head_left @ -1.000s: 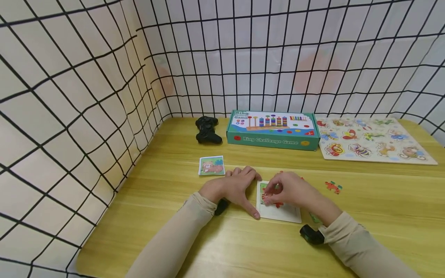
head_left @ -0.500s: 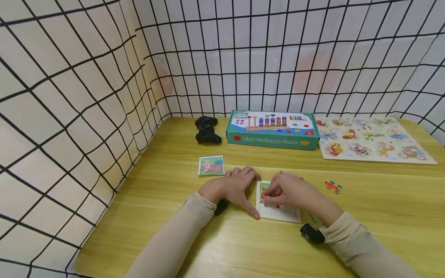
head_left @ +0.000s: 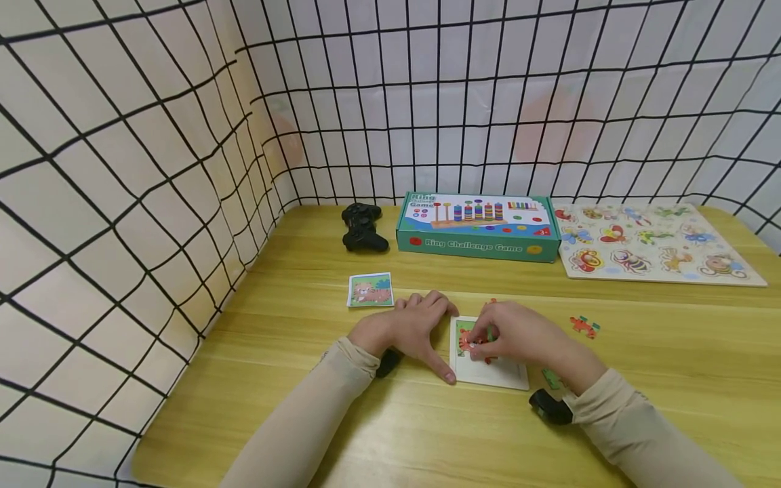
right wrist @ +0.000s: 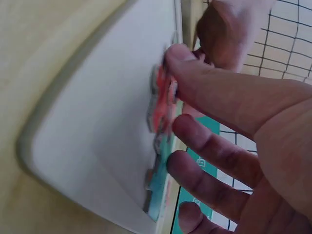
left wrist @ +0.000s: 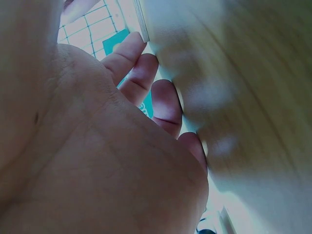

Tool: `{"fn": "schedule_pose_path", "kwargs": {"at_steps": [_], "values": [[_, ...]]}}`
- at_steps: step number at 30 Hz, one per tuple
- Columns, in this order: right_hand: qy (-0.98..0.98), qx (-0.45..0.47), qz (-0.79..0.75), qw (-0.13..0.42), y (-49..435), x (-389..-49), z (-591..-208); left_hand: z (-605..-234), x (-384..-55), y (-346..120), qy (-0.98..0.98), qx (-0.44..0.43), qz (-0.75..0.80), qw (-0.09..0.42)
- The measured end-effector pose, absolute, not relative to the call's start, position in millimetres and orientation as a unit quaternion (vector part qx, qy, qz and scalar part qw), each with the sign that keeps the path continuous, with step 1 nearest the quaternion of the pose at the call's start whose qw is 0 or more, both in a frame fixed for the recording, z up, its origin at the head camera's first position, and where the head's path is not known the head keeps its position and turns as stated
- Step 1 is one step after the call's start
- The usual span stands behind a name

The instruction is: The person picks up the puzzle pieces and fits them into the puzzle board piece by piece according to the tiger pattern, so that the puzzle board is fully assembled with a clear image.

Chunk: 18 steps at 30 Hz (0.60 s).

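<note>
A white puzzle tray (head_left: 491, 374) lies between the hands, with green and red pieces fitted in its upper left part. My left hand (head_left: 421, 332) rests on the table at the tray's left side, fingers spread, with the thumb and forefinger tips at its edge. Over the tray, my right hand (head_left: 518, 332) pinches a red puzzle piece (right wrist: 160, 109) between thumb and forefinger, low against the assembled pieces; the fingers partly cover it. In the left wrist view, the left fingertips (left wrist: 166, 105) lie along the tabletop.
Loose pieces lie to the right: a red puzzle piece (head_left: 584, 327) and a green one (head_left: 551, 378). A tiger picture card (head_left: 371, 290) sits at left. Behind are a black game controller (head_left: 364, 229), a green game box (head_left: 478, 227) and a wooden animal board (head_left: 659, 245).
My right hand has shifted slightly right over the tray, and more of the red picture at the tray's left side shows. My left hand has stayed in place.
</note>
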State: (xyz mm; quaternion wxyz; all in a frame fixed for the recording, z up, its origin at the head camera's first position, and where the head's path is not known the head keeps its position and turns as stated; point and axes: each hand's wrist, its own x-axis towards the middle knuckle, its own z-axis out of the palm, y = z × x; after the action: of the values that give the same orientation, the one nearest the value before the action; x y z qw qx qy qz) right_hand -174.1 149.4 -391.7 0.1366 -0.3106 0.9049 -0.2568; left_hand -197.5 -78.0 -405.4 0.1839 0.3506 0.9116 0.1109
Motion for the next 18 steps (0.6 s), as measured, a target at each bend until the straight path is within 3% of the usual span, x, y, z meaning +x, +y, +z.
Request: {"fn": "schedule_pose_path", "kwargs": {"at_steps": [18], "values": [[0.899,-0.314,-0.265,0.153,154.2,-176.7,-390.7,-406.9,-197.8,-78.0,0.913,0.347,0.111,0.183]]}}
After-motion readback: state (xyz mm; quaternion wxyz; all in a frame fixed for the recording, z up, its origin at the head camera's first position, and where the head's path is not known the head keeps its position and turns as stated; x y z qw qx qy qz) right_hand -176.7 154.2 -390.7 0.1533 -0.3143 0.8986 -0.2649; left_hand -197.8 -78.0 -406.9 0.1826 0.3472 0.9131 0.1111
